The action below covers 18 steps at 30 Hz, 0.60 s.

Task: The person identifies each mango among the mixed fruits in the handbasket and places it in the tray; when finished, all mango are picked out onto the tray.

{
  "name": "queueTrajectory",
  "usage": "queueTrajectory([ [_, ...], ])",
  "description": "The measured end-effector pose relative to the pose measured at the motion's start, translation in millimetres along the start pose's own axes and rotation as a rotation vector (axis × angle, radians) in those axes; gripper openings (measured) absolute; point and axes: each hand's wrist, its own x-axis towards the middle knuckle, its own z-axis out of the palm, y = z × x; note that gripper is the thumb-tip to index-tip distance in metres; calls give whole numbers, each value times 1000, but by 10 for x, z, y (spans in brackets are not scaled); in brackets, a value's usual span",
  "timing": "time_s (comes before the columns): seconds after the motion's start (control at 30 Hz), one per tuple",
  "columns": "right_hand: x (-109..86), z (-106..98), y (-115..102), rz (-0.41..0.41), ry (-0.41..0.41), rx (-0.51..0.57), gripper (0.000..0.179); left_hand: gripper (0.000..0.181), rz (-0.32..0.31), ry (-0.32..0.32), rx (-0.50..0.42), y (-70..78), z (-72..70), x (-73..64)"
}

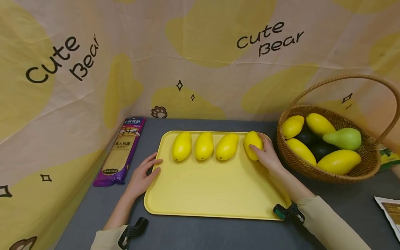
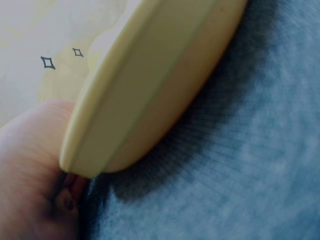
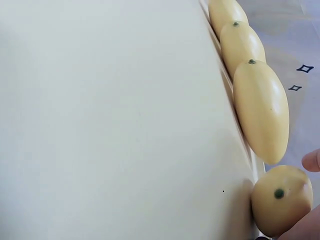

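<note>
My right hand [image 1: 268, 152] grips the rightmost yellow mango [image 1: 252, 142], thumb across its near side and fingers around the far right side. That mango sits at the back right of the yellow tray [image 1: 215, 191]. To its left, more mangoes stand in a row, including the left one [image 1: 182, 146], the second [image 1: 204, 146] and the third [image 1: 227, 147]. In the right wrist view the held mango [image 3: 281, 202] shows its dark stem end, with a fingertip beside it. My left hand [image 1: 140, 177] rests at the tray's left rim, fingertips and thumb over the edge.
A wicker basket [image 1: 285, 156] at the right holds several mangoes, a green pear [image 1: 343, 138] and dark fruits [image 1: 322, 150]. A purple pasta packet [image 1: 123, 149] lies left of the tray. Another packet [image 1: 390, 211] lies at the right edge. A printed cloth [image 1: 203, 41] hangs behind.
</note>
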Motion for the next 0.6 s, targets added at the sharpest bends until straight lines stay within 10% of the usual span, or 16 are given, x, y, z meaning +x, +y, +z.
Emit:
queueTrajectory([
  [0.23,-44,-18,38,-66,2,-93,73,29,7,0,1,-19,10,12],
  [0.6,-436,-226,-201,-409,-54,-318,57,29,3,-7,0,-37,23,11],
])
